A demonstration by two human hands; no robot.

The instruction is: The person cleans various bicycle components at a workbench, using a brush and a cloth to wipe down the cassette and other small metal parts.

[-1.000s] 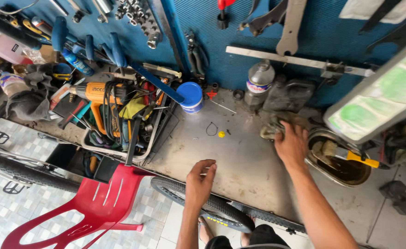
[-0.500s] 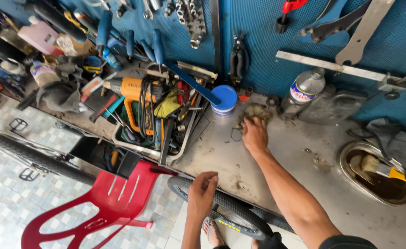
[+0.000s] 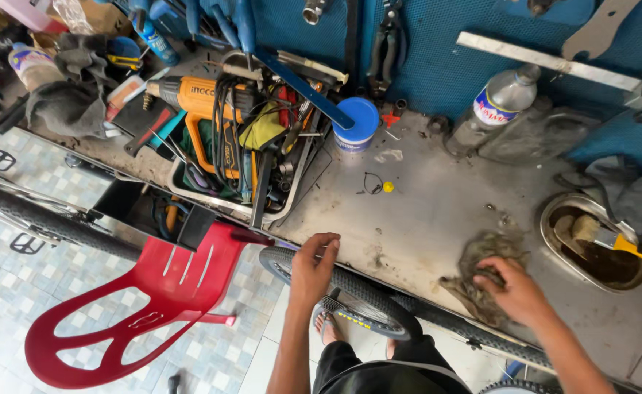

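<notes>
— On the near edge of the steel bench [image 3: 438, 219] I have the right hand [image 3: 514, 292] pressed down on a grimy rag [image 3: 481, 273], fingers bunched into the cloth, so that hand is closed on the rag. It lies just short of the edge, near the metal bowl [image 3: 591, 252].

— And the left hand [image 3: 312, 270]?

— It curls over the bicycle tyre [image 3: 350, 295] that leans along the bench front, fingers hooked on the tread at the bench lip. The two hands are well apart.

— What worries you?

— First the rag. It sits close to the edge, and I judge a hard wipe toward me could drag it off onto the tiled floor [image 3: 14, 292]. Next the bowl: it holds dark liquid and a brush with a yellow handle [image 3: 620, 241] resting over the rim. A sweep of my right arm that way could knock the handle and slop the liquid onto the bench.

— Anything further out?

— A small yellow bead [image 3: 388, 187] lies loose mid-bench; a wide wipe would send it rolling. The clear plastic bottle [image 3: 492, 109] stands upright at the back wall and looks easy to topple. The crowded tool tray [image 3: 248, 153] and red plastic chair [image 3: 153, 299] are on the left, clear of the rag but near my left elbow if the tyre slips.
</notes>
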